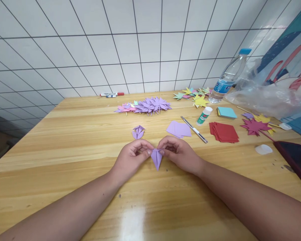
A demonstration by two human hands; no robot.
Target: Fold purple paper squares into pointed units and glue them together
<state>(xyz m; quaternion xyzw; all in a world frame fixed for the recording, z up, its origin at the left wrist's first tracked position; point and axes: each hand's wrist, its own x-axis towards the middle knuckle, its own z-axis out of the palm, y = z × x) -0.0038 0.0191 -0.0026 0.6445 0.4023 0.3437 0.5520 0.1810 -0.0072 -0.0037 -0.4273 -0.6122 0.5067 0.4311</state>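
Note:
Between my hands is a folded piece of purple paper [156, 160], its narrow point toward me and a crease line down its middle. My left hand [134, 154] pinches its upper left corner between thumb and fingers. At the upper right corner, my right hand [178, 152] pinches it the same way. Just beyond my left hand lies another folded purple paper piece [138, 132]. A small stack of flat purple paper sheets [178, 129] rests beyond my right hand, with a utility knife [194, 130] beside it.
Folded purple paper leaves [153, 105] are heaped near the tiled wall, with markers [112, 94] to their left. On the right stand a glue stick [204, 115] and a water bottle [227, 77]. Red paper [224, 132], blue paper [226, 112] and a phone [294, 160] lie there too.

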